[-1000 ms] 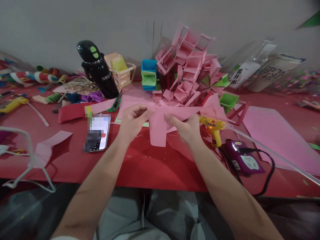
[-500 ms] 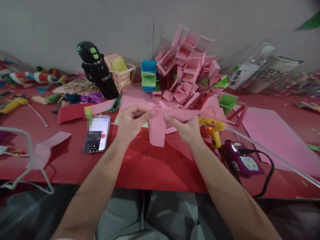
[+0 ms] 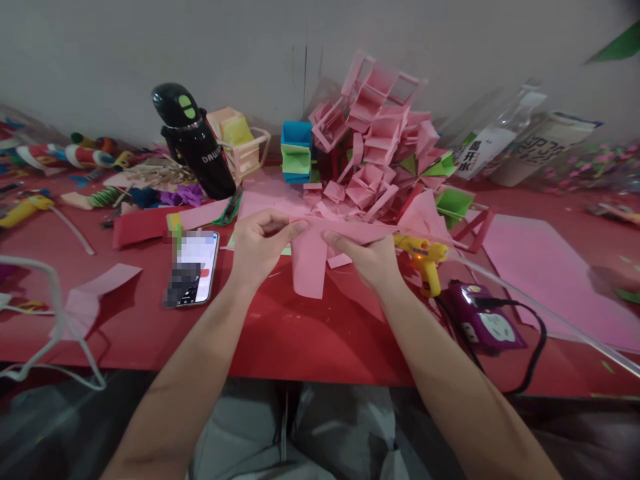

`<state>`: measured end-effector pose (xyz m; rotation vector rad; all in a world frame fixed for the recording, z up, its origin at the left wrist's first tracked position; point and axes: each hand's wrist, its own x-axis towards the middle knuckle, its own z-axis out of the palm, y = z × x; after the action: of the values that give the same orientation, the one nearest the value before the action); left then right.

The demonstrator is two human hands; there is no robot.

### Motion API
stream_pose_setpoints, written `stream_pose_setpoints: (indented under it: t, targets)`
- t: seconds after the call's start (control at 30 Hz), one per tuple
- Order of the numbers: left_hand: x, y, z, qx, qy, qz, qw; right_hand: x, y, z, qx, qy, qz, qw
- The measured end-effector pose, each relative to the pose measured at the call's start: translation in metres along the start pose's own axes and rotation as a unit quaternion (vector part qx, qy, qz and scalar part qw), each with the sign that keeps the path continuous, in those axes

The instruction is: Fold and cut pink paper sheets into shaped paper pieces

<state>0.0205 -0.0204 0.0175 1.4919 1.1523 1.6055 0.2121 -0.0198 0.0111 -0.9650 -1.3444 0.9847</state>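
A pink paper piece (image 3: 310, 263) hangs just above the red table (image 3: 300, 333), held between both hands. My left hand (image 3: 260, 243) pinches its upper left edge with thumb and fingers closed. My right hand (image 3: 370, 257) grips the upper right part, fingers curled over the fold. Behind them rises a heap of folded pink paper boxes (image 3: 375, 153). A yellow glue gun (image 3: 423, 257) lies just right of my right hand.
A phone (image 3: 193, 267) lies left of my left hand. A black bottle (image 3: 193, 143), blue and green paper boxes (image 3: 296, 150), a purple power strip (image 3: 483, 323) with a black cord, a pink sheet (image 3: 545, 273) and coloured scraps at the far left crowd the table.
The pink paper and both hands have shifted slightly left and closer together. The hanging flap has swung a little to the left.
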Motion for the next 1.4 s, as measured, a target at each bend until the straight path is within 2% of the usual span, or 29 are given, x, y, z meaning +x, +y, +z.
stream_pose_setpoints:
  t: [0.57,0.8,0.97,1.17,1.33,1.4]
  targets:
    - [-0.001,0.003,0.003,0.042,0.027,-0.012,0.999,-0.001,0.0,0.003,0.017,0.014,0.015,1.0]
    - [0.001,0.002,0.003,-0.017,0.002,-0.023,1.0,-0.001,0.006,0.005,0.052,0.007,0.002,0.999]
    - [0.004,-0.004,0.001,-0.079,-0.023,-0.042,0.996,-0.001,0.013,0.007,0.071,0.006,0.034,0.997]
    - [0.003,-0.006,0.002,-0.022,0.003,-0.032,0.999,0.0,0.018,0.007,0.089,0.006,0.047,0.995]
    - [0.003,-0.009,0.004,-0.11,-0.051,-0.105,0.987,0.001,0.019,0.007,0.111,0.013,0.041,0.993]
    - [0.002,-0.01,0.005,-0.112,-0.06,-0.113,0.985,0.001,0.019,0.007,0.111,0.016,0.038,0.993]
